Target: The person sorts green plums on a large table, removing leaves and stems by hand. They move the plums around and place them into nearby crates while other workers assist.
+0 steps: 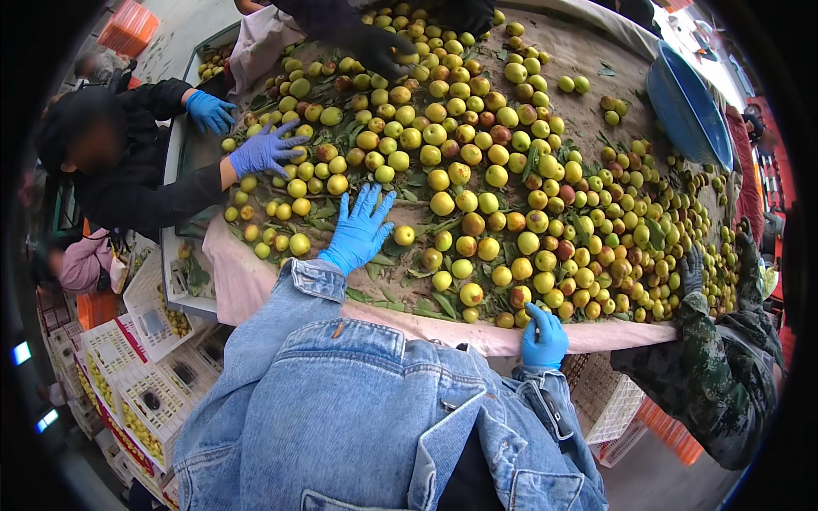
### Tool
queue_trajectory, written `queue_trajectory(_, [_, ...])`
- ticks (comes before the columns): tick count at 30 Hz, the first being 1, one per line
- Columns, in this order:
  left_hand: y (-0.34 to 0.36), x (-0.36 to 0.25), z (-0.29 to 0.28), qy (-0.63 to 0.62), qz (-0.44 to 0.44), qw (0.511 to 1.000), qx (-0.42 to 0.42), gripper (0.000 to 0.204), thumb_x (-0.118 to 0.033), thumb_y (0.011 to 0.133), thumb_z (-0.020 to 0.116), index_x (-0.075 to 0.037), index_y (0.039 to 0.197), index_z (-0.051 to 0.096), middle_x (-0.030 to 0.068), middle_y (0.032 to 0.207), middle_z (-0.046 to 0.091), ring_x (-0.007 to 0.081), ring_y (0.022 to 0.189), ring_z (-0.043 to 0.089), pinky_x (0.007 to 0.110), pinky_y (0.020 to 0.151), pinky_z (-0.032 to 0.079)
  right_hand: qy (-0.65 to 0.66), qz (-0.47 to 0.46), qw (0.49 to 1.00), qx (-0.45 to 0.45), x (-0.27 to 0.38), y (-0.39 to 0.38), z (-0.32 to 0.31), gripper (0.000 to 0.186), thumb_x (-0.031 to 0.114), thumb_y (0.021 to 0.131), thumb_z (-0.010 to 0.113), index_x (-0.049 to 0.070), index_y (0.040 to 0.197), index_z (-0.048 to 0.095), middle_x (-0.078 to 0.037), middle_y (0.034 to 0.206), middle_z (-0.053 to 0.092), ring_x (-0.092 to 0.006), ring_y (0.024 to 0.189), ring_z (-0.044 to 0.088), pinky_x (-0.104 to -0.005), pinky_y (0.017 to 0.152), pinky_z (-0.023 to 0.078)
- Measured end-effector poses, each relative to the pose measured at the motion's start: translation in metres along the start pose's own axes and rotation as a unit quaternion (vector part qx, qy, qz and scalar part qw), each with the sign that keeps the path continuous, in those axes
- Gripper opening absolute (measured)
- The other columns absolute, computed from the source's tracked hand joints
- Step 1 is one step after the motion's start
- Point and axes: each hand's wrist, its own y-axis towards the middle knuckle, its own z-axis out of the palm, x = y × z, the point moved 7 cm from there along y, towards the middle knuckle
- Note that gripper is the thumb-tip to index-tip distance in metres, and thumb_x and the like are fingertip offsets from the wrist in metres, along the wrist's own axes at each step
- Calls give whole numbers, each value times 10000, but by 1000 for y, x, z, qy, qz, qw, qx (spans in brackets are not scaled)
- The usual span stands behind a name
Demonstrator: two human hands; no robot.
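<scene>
Yellow-green jujubes (pixel 433 134) with reddish-brown patches lie spread over the cloth-covered table, loose green leaves (pixel 445 303) among them. My left hand (pixel 358 234), in a blue glove, rests flat on the cloth (pixel 372 281) with its fingers spread. A single jujube (pixel 404 235) lies just right of its fingertips. At the table's near edge is my right hand (pixel 545 338), also blue-gloved, its visible fingers apart beside the nearest jujubes (pixel 520 296). No fruit shows in either hand; the underside of the right one is hidden.
At left, a co-worker's gloved hands (pixel 266 152) reach over the fruit. Dark-gloved hands (pixel 382 51) work at the far side, and a camouflage sleeve (pixel 711 375) is at right. A blue basin (pixel 688 106) stands at the far right; white crates (pixel 162 400) are stacked lower left.
</scene>
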Motion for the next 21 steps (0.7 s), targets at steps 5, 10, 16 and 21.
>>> queue_trajectory(5, [44, -127, -31, -79, 145, 986, -5, 630, -436, 883, 493, -214, 1431, 278, 130, 1512, 110, 371, 1388, 83, 624, 1055, 69, 40, -32, 997, 56, -26, 26, -11, 586, 78, 713, 665, 146, 1274, 507, -145, 1132, 544, -332, 1010, 531, -400, 878, 445])
queue_trajectory(10, [48, -172, -9, -26, 235, 971, 45, 570, -356, 807, 587, -265, 1343, 416, 43, 1493, 209, 330, 1387, 130, 596, 1068, 112, -201, 147, 967, 52, -129, 74, -57, 1079, 355, 575, 815, 256, 1444, 183, -252, 1463, 132, -490, 1316, 177, -559, 1037, 267])
queue_trajectory(16, [50, -89, -18, 19, 120, 993, 2, 458, -230, 841, 541, -226, 1293, 466, 22, 1476, 253, 280, 1382, 163, 572, 1077, 127, -209, 350, 895, 183, -125, 82, -37, 1082, 522, 665, 735, 345, 1449, 11, -244, 1490, -5, -485, 1353, 52, -644, 989, 254])
queue_trajectory(21, [46, -14, -17, 20, -70, 992, -100, 528, -232, 913, 474, -256, 1412, 303, 68, 1521, 105, 316, 1394, 100, 632, 1054, 83, -229, 193, 930, 211, -74, 90, 19, 851, 386, 820, 607, 287, 1462, 57, -222, 1494, 69, -509, 1343, 50, -692, 975, 203])
